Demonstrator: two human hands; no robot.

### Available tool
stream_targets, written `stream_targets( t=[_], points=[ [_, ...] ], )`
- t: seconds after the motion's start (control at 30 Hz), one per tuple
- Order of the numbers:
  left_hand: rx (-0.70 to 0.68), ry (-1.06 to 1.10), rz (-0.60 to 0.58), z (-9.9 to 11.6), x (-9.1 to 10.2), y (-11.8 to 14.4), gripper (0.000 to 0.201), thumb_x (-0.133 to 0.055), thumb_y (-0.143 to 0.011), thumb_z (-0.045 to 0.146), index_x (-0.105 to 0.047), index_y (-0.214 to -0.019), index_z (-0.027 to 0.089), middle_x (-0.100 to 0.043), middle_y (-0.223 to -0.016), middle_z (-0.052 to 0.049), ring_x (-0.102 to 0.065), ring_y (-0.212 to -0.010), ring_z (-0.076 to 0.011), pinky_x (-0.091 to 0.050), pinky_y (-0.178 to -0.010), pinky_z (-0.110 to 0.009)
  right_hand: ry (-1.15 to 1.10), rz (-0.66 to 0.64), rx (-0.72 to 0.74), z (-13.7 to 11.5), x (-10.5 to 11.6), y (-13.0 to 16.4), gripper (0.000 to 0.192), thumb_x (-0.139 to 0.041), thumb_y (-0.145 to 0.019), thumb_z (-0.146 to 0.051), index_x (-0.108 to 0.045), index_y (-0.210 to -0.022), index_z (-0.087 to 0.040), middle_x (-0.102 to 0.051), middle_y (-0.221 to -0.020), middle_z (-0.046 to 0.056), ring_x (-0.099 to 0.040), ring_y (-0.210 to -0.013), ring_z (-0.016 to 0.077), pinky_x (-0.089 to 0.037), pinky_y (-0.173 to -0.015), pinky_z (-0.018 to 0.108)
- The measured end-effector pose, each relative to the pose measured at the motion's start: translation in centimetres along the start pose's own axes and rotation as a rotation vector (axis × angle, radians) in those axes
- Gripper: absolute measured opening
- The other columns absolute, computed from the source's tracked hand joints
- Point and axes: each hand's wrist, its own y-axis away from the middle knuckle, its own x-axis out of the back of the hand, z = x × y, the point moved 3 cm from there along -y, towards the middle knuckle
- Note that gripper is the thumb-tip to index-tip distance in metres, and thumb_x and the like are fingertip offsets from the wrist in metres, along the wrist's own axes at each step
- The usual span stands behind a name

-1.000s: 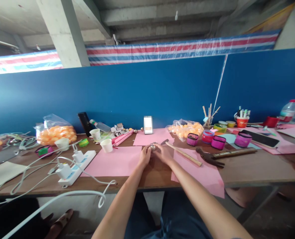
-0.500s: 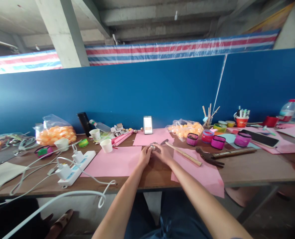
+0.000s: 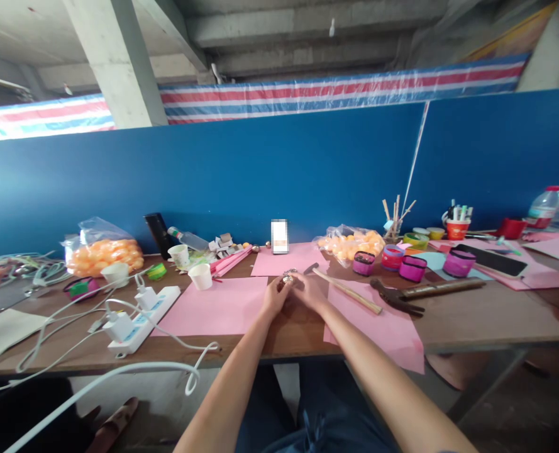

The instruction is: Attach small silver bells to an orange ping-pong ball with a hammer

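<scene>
Over the bare strip of table between pink sheets, my left hand [image 3: 275,296] and my right hand [image 3: 306,292] meet with fingers curled inward. A small shiny silvery metal piece [image 3: 287,278] shows between their fingertips, both hands closed on it. Its exact kind is too small to make out, and fingers partly cover it. Just right of my right hand lies a small hammer [image 3: 354,293] with a pale wooden handle. Farther right is a claw hammer [image 3: 439,289] with a dark handle. A phone-like upright [image 3: 280,236] with a blurred screen stands beyond my hands.
A white power strip [image 3: 144,322] with plugs and loose cables sits left, near paper cups [image 3: 200,277]. Bags of orange balls [image 3: 104,257] stand on both sides. Purple containers [image 3: 412,268] and a cup of pens [image 3: 458,229] are at right. A blue partition [image 3: 241,170] closes the back.
Both hands stay together at the same spot, with slight finger movement around the metal piece. A blurred hand of another person at the far left edge has shifted slightly. The view has barely moved.
</scene>
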Motion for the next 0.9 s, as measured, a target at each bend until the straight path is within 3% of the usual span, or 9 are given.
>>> stream_targets(
  t=[0.67, 0.9],
  points=[
    [-0.013, -0.101, 0.029, 0.53, 0.14, 0.25, 0.035, -0.051, -0.075, 0.041, -0.062, -0.097, 0.016, -0.066, -0.076, -0.005, -0.06, -0.067, -0.0171, -0.047, -0.062, -0.028, 0.045, 0.009, -0.054, 0.11, -0.1, 0.1, 0.036, -0.056, -0.074, -0.028, -0.056, -0.108, -0.017, -0.063, -0.105, 0.008, -0.058, -0.099, 0.0227, -0.044, -0.088, 0.036],
    [-0.023, -0.092, 0.051, 0.58, 0.16, 0.21, 0.035, -0.054, -0.074, 0.039, -0.062, -0.098, 0.015, -0.067, -0.083, -0.007, -0.061, -0.074, -0.0185, -0.047, -0.065, -0.027, 0.037, 0.01, -0.054, 0.05, -0.04, 0.07, 0.035, -0.056, -0.074, -0.026, -0.056, -0.107, -0.017, -0.064, -0.104, 0.008, -0.058, -0.099, 0.0226, -0.044, -0.088, 0.037]
  ],
)
